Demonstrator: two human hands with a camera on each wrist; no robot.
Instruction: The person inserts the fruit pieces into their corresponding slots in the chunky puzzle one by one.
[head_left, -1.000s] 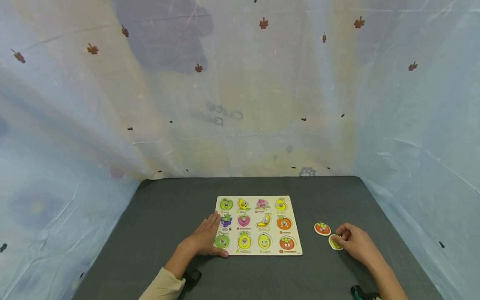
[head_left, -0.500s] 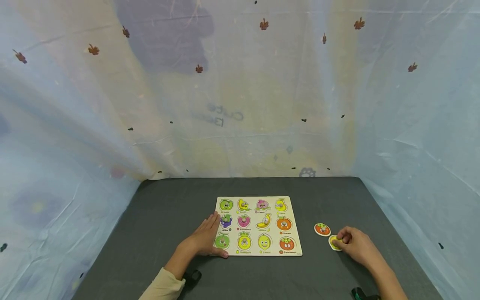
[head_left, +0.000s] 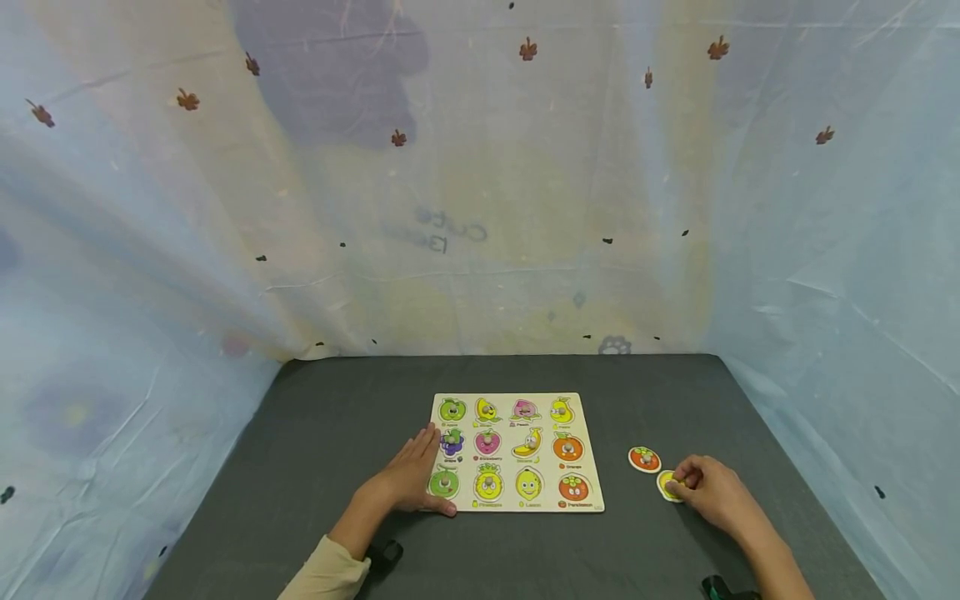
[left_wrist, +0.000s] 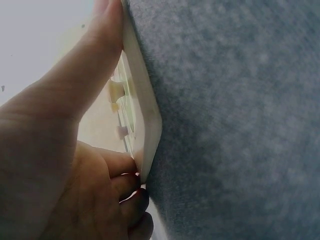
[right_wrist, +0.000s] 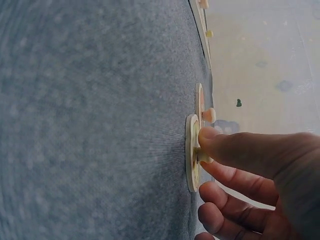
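Note:
The wooden fruit puzzle board [head_left: 507, 466] lies flat on the dark cloth, with rows of fruit pictures and small knobs. Along its left edge rests my left hand [head_left: 411, 472], fingers reaching up the side and thumb at the near left corner; the left wrist view shows the fingertips at the board's edge [left_wrist: 150, 115]. To the right of the board, my right hand [head_left: 712, 492] pinches the knob of a round yellow fruit puzzle piece [right_wrist: 190, 155] between thumb and index finger. That piece lies on the cloth. Just beyond it sits a red-orange fruit puzzle piece [head_left: 645, 458] with its own knob [right_wrist: 209, 115].
A dark grey cloth [head_left: 360, 375] covers the table. Pale patterned curtains [head_left: 487, 208] hang behind and on both sides. Black straps [head_left: 386, 554] are worn at the wrists.
My right hand has shifted slightly toward me at the yellow puzzle piece, and its fingers cover less of it. The left hand and the board stay where they were.

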